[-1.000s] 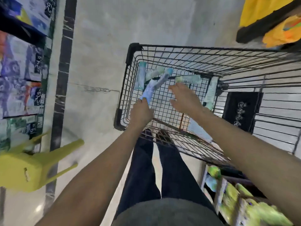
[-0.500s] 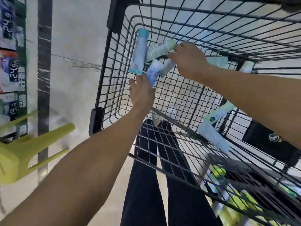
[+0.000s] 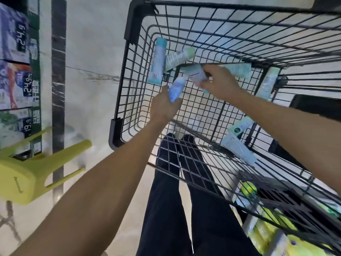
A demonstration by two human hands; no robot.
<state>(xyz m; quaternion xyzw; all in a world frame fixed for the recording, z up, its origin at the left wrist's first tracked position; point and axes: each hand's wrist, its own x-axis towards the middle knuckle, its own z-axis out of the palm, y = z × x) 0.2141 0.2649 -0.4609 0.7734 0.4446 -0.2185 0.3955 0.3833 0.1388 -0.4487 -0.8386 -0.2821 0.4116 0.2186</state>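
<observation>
Inside the wire cart (image 3: 134,19), toward its left wall: left hand (image 3: 164,106) curled round a blue tube (image 3: 176,88), tilted up. Right hand (image 3: 220,84) just beside, fingers pinching a pale teal tube (image 3: 194,72) (label blurred). Other tubes (image 3: 157,61) lie against the mesh.

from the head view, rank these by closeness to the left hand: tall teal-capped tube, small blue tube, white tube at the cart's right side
1. Small blue tube: held in the left hand itself.
2. Tall teal-capped tube: just past the fingers, along the left wall of the cart.
3. White tube: across the cart, low on its right side.
</observation>
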